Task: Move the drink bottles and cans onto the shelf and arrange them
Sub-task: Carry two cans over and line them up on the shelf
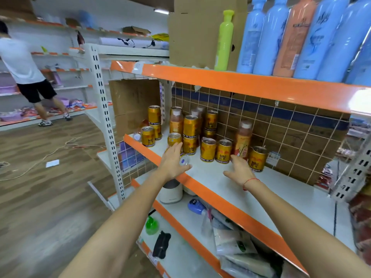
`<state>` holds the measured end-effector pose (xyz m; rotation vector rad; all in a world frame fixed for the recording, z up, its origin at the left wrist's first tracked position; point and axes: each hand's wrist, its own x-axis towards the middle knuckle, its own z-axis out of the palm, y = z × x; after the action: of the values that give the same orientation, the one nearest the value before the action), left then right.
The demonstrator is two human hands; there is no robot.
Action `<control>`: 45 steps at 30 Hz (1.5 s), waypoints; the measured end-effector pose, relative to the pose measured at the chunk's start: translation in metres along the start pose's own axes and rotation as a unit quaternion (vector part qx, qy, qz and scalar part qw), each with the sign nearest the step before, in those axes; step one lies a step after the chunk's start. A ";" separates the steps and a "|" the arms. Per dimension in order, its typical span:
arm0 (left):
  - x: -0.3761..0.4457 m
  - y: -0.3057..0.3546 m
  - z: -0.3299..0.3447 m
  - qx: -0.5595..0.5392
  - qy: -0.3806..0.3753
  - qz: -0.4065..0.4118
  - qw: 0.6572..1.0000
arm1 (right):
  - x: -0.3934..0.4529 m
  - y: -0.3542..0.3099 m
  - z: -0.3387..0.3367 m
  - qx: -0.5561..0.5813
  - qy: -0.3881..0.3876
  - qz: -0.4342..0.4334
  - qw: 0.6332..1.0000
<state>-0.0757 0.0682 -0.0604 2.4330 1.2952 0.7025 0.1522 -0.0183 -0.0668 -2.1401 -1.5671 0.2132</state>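
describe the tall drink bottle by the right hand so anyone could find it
Find the middle shelf with the orange front edge and its row of gold cans. The drink bottle stands just beyond the right hand; it alone in that row is tall, reddish and white-capped.

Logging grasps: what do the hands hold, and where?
Left hand grips a can around its side, its end showing. Right hand holds nothing, fingers by the bottle.
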 end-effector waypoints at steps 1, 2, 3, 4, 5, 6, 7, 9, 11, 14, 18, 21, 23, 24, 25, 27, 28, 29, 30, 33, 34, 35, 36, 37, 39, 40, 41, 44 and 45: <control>0.006 0.003 0.002 -0.005 -0.013 0.007 1.000 | 0.006 0.002 0.000 0.003 0.001 0.004 1.000; 0.012 0.004 0.006 -0.006 -0.027 0.017 0.999 | 0.010 0.001 0.000 0.004 -0.002 0.009 1.000; 0.018 0.006 0.009 -0.002 -0.042 0.026 0.999 | 0.014 0.001 0.001 0.006 -0.005 0.010 1.000; 0.024 0.006 0.011 0.004 -0.052 0.036 0.998 | 0.019 0.001 0.001 0.007 -0.007 0.013 1.000; 0.032 0.006 0.013 0.007 -0.059 0.045 0.997 | 0.024 0.002 0.004 0.013 -0.008 0.016 1.000; 0.041 0.004 0.017 0.010 -0.064 0.054 0.996 | 0.029 0.002 0.004 0.014 -0.005 0.019 1.000; 0.049 0.003 0.018 0.009 -0.066 0.059 0.996 | 0.033 0.002 0.004 0.019 0.000 0.019 1.000; 0.069 -0.004 0.024 0.005 -0.072 0.068 0.995 | 0.043 0.002 0.005 0.023 0.006 0.024 0.999; 0.085 -0.007 0.026 0.003 -0.072 0.074 0.995 | 0.054 0.001 0.004 0.025 0.017 0.019 0.999; 0.100 -0.007 0.023 0.001 -0.093 0.102 0.990 | 0.073 -0.005 0.004 0.019 0.019 0.011 1.000; 0.125 -0.012 0.027 -0.009 -0.121 0.103 0.987 | 0.098 -0.013 -0.001 -0.035 -0.009 0.026 0.999; 0.138 -0.006 0.031 -0.016 -0.143 0.100 0.985 | 0.111 -0.014 -0.005 -0.054 -0.045 0.046 0.996; 0.146 0.000 0.035 -0.016 -0.156 0.106 0.982 | 0.124 -0.006 -0.005 -0.069 -0.059 0.047 0.995; 0.149 0.003 0.038 -0.020 -0.160 0.110 0.981 | 0.133 0.001 -0.002 -0.072 -0.062 0.040 0.995; 0.152 0.006 0.041 -0.021 -0.163 0.116 0.979 | 0.146 0.011 0.004 -0.080 -0.064 0.027 0.994; 0.160 0.009 0.048 -0.030 -0.166 0.126 0.978 | 0.141 0.002 0.002 -0.106 -0.071 0.023 0.992; 0.163 0.010 0.053 -0.032 -0.167 0.128 0.977 | 0.139 0.000 0.002 -0.116 -0.077 0.027 0.990; 0.165 0.011 0.058 -0.030 -0.170 0.129 0.976 | 0.137 -0.001 0.003 -0.125 -0.089 0.030 0.988; 0.166 0.011 0.063 -0.028 -0.173 0.127 0.976 | 0.136 -0.001 0.004 -0.131 -0.101 0.038 0.985; 0.168 0.009 0.074 -0.030 -0.183 0.129 0.974 | 0.138 0.004 0.012 -0.129 -0.120 0.050 0.983; 0.169 0.007 0.076 -0.033 -0.187 0.128 0.974 | 0.141 0.003 0.011 -0.129 -0.122 0.043 0.983; 0.171 0.006 0.077 -0.033 -0.193 0.127 0.973 | 0.151 0.011 0.013 -0.132 -0.128 0.037 0.982; 0.173 0.004 0.078 -0.035 -0.201 0.123 0.971 | 0.164 0.024 0.017 -0.148 -0.133 0.034 0.979; 0.175 0.002 0.078 -0.038 -0.211 0.118 0.970 | 0.178 0.034 0.022 -0.158 -0.146 0.034 0.976; 0.179 0.000 0.076 -0.043 -0.226 0.115 0.966 | 0.175 0.027 0.018 -0.172 -0.154 0.030 0.972; 0.181 0.000 0.074 -0.047 -0.228 0.113 0.966 | 0.166 0.016 0.014 -0.180 -0.152 0.022 0.972; 0.184 -0.001 0.072 -0.052 -0.226 0.112 0.966 | 0.151 0.000 0.007 -0.189 -0.155 0.028 0.969; 0.188 -0.002 0.068 -0.057 -0.217 0.111 0.968 | 0.148 -0.006 -0.001 -0.201 -0.129 0.022 0.971; 0.188 -0.002 0.067 -0.057 -0.212 0.110 0.969 | 0.147 -0.007 -0.005 -0.199 -0.138 0.022 0.970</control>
<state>0.0488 0.2246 -0.0650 2.4723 0.8071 0.2691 0.1971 0.1191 -0.0370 -2.5429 -1.8472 0.2361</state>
